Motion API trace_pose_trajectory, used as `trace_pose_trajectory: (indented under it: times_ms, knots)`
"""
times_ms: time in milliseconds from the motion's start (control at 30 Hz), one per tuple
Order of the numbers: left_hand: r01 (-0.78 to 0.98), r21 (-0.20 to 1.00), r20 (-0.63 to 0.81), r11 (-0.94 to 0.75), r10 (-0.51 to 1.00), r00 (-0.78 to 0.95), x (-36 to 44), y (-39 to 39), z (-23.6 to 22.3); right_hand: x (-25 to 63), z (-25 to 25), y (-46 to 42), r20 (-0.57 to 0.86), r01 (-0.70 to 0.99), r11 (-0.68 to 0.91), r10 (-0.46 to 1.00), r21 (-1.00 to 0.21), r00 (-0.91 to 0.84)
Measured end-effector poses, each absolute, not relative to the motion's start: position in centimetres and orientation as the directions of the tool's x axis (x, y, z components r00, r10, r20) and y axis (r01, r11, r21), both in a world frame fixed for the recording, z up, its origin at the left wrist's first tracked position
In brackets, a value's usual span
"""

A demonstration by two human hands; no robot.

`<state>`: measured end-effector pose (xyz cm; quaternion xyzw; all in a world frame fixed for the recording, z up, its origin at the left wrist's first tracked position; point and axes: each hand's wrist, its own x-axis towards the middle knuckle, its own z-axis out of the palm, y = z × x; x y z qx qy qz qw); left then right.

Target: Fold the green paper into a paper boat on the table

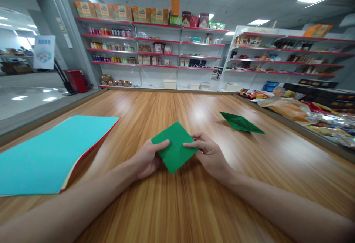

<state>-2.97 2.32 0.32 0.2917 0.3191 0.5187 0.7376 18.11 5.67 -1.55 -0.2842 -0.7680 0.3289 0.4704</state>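
Note:
A small green square of folded paper is held between my two hands, one corner pointing away from me. My left hand grips its left corner, thumb flat on top and fingers underneath. At the right corner my right hand pinches the paper, with its index finger lying over the top face. The paper is just above the wooden table. To the right lies a green folded paper boat, apart from both hands.
A stack of coloured paper sheets, light blue on top, lies on the table at left. Packaged snacks are piled beyond the right edge. Stocked shelves stand behind, and a red box sits on the floor at far left.

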Motion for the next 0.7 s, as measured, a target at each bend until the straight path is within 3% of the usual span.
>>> trace_pose_trajectory:
  times_ms: [167, 400, 700]
  knots:
    - [-0.539, 0.825, -0.106, 0.17, 0.983, 0.148, -2.5, 2.1, 0.1, 17.9, -1.4, 5.6, 0.454, 0.18, 0.592, 0.75, -0.786, -0.481]
    - [-0.521, 0.834, -0.108, 0.184, 0.979, 0.173, -2.5, 2.0, 0.1, 17.9, -1.3, 5.3, 0.385, 0.252, 0.598, 0.729, -0.761, -0.566]
    - [-0.631, 0.69, -0.174, 0.354, 0.928, 0.331, -3.8, 1.9, 0.8, 18.0, -1.3, 5.5, 0.536, 0.129, 0.686, 0.659, -0.716, -0.528]
